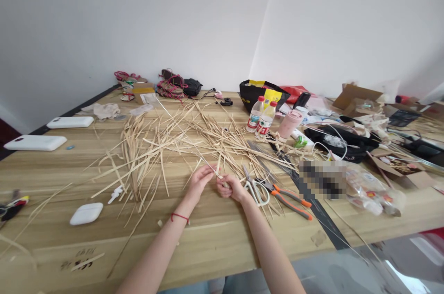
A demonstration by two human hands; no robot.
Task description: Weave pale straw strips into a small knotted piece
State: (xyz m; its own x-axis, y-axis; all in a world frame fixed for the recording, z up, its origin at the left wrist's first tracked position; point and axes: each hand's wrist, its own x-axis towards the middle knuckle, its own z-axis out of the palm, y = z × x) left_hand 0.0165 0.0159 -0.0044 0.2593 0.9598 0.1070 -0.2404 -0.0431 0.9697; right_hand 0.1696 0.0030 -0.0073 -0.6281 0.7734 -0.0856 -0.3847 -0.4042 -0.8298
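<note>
My left hand [200,180] and my right hand [231,187] meet near the front middle of the table. A long thin pale strip [201,154] runs from between them toward the back left, and the left fingertips pinch it. The right fingers are curled around a small pale piece where the strip ends; most of it is hidden. Many flat straw-coloured strips [145,146] lie scattered beyond both hands. Scissors with pale green handles [257,192] rest just right of the right hand, beside pliers with orange and grey handles [289,199].
Two red-capped bottles [255,116] and a pink cup [289,125] stand behind, near a black and yellow bag [262,93]. White power banks [36,142] and a white earbud case [86,214] lie left. Boxes [398,167] and plastic packaging [374,190] crowd the right.
</note>
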